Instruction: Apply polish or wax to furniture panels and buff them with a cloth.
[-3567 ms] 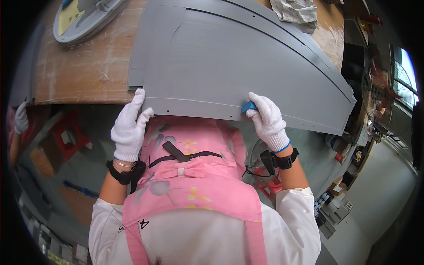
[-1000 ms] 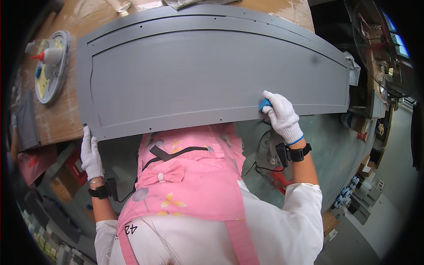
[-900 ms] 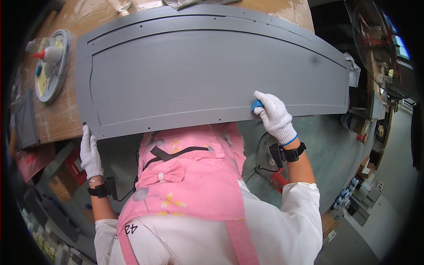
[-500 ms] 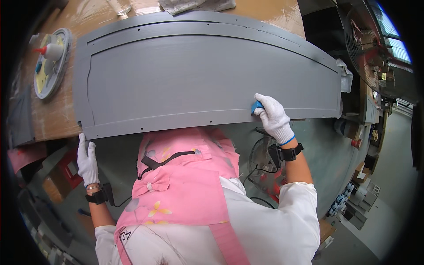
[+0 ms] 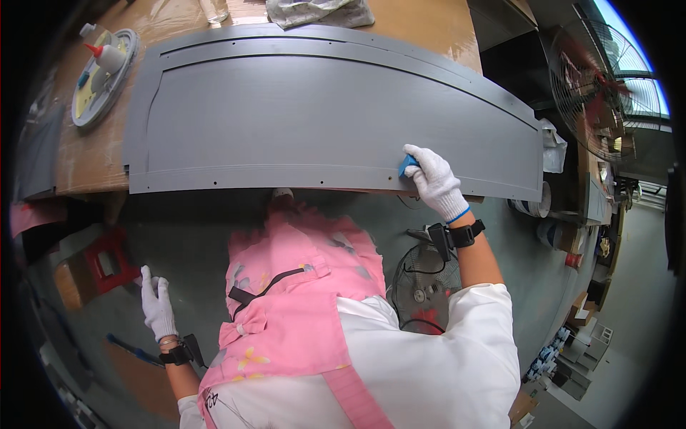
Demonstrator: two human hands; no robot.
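Grey curved panel [image 5: 321, 114] lies across the wooden workbench [image 5: 86, 157], and right hand [image 5: 434, 180] grasps a small blue pad [image 5: 407, 164] at its lower edge, about five o'clock, seemingly mid-sanding, while left hand [image 5: 157, 304] hangs open at eight o'clock.

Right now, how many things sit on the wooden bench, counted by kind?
Grey curved panel: 1
Round disc tray: 1
Glue bottle with red tip: 1
Crumpled cloth: 1
Blue pad under right hand: 1
Total: 5
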